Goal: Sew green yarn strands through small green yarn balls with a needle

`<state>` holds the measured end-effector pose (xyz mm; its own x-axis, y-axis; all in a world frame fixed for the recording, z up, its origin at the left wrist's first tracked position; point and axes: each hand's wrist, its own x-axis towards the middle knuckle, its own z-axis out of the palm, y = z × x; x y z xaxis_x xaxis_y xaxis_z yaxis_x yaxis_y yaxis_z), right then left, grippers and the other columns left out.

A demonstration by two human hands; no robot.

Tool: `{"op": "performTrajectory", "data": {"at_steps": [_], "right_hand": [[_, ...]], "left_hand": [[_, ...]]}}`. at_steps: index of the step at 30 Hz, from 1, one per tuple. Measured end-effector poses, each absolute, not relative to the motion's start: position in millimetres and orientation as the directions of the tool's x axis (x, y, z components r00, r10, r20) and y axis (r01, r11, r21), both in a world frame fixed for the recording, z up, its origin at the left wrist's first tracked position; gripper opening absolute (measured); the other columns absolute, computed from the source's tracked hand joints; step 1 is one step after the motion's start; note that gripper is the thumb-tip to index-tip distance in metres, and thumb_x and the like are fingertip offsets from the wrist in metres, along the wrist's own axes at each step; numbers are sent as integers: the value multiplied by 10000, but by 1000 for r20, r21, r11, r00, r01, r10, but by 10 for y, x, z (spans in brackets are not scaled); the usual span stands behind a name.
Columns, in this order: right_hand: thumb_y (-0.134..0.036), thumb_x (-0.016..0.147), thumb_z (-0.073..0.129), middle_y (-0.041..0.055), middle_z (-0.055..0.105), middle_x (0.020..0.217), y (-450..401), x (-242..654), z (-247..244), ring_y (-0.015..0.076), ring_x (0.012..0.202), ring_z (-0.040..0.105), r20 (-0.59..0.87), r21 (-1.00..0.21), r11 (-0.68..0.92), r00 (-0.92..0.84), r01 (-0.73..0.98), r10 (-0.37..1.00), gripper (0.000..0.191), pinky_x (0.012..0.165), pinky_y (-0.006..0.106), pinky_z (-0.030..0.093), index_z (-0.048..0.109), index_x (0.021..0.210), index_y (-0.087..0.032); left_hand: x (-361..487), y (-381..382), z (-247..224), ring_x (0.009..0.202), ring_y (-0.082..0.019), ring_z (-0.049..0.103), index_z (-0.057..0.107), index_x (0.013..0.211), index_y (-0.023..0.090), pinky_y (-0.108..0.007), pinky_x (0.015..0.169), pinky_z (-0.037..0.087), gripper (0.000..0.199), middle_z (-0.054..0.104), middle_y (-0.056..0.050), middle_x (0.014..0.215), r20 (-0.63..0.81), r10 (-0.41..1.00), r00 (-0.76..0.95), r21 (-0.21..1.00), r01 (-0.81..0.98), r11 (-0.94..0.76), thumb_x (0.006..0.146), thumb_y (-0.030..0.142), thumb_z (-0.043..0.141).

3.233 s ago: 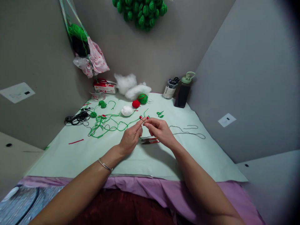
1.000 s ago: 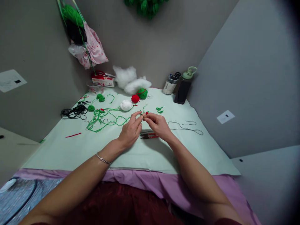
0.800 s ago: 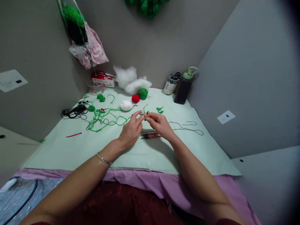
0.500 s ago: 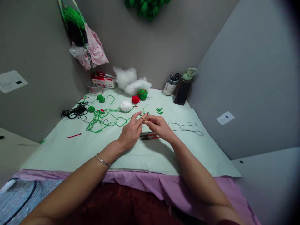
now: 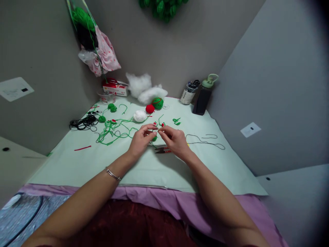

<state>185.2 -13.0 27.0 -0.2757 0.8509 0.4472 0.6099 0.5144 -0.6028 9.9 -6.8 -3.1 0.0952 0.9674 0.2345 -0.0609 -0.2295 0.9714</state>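
Two hands worked at the table; one white yarn ball (image 5: 139,116); one red yarn ball (image 5: 149,108); one dark bottle (image 5: 203,97); one snips (image 5: 162,150).

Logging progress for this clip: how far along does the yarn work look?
Looks mid-way. Done: small green yarn balls lie finished on the pale green mat. In hand: left hand and right hand pinch a tiny red-and-green piece. Left: loose green yarn tangle lies unworked; red-handled snips lie unused.

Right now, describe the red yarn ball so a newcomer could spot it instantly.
Start at the pale green mat and look to its far edge, below the white stuffing against the wall. The red yarn ball sits between a white yarn ball and a larger green yarn ball; it is the only solid red ball.
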Motion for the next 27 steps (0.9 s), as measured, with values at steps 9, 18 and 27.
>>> {"op": "performTrajectory", "data": {"at_steps": [9, 18, 27], "right_hand": [[-318, 1000, 504, -3, 667, 645, -140, 1809, 221, 126, 538, 536, 490, -359, 522, -320, 773, 811, 235, 597, 234, 338, 710, 961, -213], [-323, 1002, 492, 1, 677, 656, -155, 1786, 228, 128, 543, 540, 488, -360, 525, -324, 771, 811, 240, 599, 232, 334, 702, 954, -217], [-340, 1001, 479, 14, 668, 663, -171, 1773, 245, 140, 555, 514, 452, -391, 517, -331, 761, 828, 256, 607, 251, 322, 697, 929, -227]], "left_hand": [[81, -80, 55, 807, -108, 594, 686, 978, 179, -245, 736, 479, 304, 662, -71, 1271, 140, 990, 26, 960, -248, -129, 734, 306, 815], [84, -104, 87, 825, -122, 595, 698, 882, 164, -252, 739, 460, 250, 669, -76, 1220, 100, 993, 67, 967, -243, -81, 743, 344, 801], [98, -112, 111, 803, -133, 598, 690, 820, 150, -261, 722, 474, 231, 686, -101, 1186, 54, 997, 57, 972, -230, -40, 726, 345, 771]]}}
